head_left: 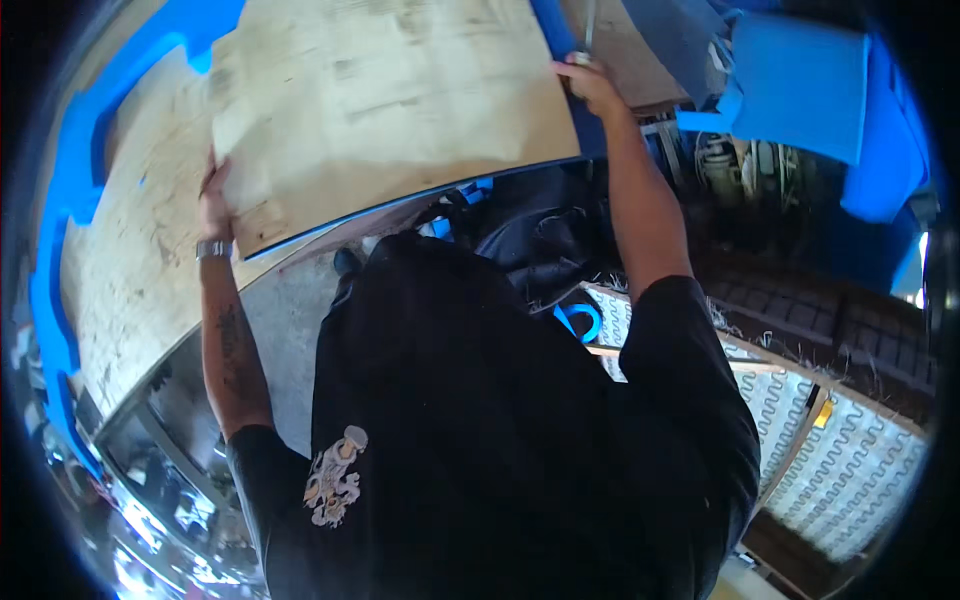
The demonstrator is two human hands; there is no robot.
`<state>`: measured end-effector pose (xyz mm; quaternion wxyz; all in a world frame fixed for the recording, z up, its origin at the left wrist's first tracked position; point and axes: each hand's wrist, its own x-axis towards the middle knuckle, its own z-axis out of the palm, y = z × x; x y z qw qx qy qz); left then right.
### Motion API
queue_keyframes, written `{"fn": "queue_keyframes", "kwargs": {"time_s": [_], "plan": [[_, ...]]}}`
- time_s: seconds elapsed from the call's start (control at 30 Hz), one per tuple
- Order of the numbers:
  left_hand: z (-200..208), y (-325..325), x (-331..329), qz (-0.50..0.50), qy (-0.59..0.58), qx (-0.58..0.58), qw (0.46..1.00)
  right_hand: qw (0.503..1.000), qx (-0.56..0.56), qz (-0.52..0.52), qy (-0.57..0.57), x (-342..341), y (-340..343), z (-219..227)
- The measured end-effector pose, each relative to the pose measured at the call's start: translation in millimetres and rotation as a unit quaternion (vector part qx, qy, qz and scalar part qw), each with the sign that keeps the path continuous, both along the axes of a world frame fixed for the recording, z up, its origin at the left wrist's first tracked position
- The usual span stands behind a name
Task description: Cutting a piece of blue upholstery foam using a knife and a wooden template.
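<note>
A rectangular plywood board [400, 100] lies at the top centre, over a blue sheet that shows along its near and right edges. My left hand [216, 205], with a watch on the wrist, is closed on the board's left edge, some fingers hidden. At the right edge, my right hand [594, 84] is closed around a thin, pale rod-like tool [590, 25]. Its thumb side reaches toward the board's edge, and I cannot tell what kind of tool it is.
A larger wooden tabletop [140, 250] extends left, bordered by cut blue material [48, 290]. Blue sheets [800, 85] hang at the upper right. Lower right, a wooden frame [790, 490] carries zigzag springs. A blue ring-shaped roll [582, 322] sits beside my right arm.
</note>
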<state>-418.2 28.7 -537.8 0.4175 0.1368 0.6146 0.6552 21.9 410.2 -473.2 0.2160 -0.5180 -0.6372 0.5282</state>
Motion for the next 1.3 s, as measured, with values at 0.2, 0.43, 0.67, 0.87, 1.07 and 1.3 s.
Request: {"fn": "queue_keyframes", "kwargs": {"time_s": [0.2,0.43,0.67,0.87,1.07,1.3], "plan": [[17.2,27.5,42.9,-0.029,0.073,-0.009,0.997,0.998,0.056,0.019,-0.032,44.4,26.8,11.3],[-10.9,31.4,60.0,-0.021,0.1,-0.005,0.995,1.0,0.006,0.019,0.004,53.8,33.5,-14.9],[-8.8,31.8,45.1,-0.013,0.119,-0.039,0.992,0.995,-0.029,0.097,0.016,49.0,53.6,-21.2],[-11.2,36.9,27.1,-0.007,0.085,-0.015,0.996,0.994,-0.039,0.097,-0.004,34.2,54.5,-12.8],[-120.9,-7.8,-3.6,-0.004,0.083,0.059,0.995,0.985,-0.097,0.141,-0.01,-7.5,55.2,12.6],[24.1,48.2,-17.1,-0.002,0.04,0.002,0.999,0.99,-0.062,0.063,-0.112,-34.3,78.2,21.0]]}}
